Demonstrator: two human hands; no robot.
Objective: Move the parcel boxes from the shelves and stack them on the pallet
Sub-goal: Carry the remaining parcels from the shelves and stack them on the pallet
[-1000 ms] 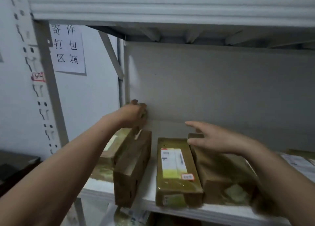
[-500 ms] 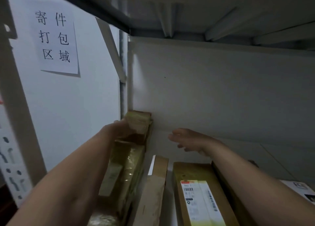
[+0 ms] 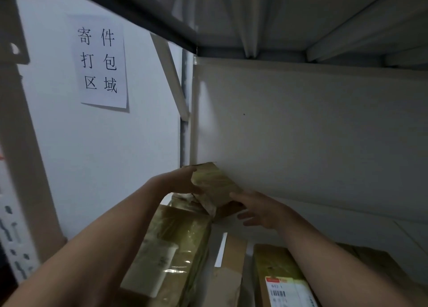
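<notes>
A small taped cardboard parcel box point(image 3: 214, 184) is tilted up in the shelf's back left corner. My left hand point(image 3: 178, 181) grips its left side. My right hand point(image 3: 257, 208) touches its lower right edge with fingers spread. Beneath and in front lie more parcel boxes: a large tape-wrapped one point(image 3: 171, 255) under my left arm, a narrow brown one point(image 3: 229, 274), and one with a printed label point(image 3: 282, 281) under my right arm. The pallet is out of view.
The white shelf back panel point(image 3: 312, 133) stands right behind the box. The upper shelf's underside point(image 3: 289, 17) hangs close overhead. A shelf upright point(image 3: 20, 144) is at the left, and a paper sign point(image 3: 102, 61) hangs on the wall.
The view has moved closer into the shelf. My left hand has lifted the small box up from the corner, and my right hand has come left to its lower edge.
</notes>
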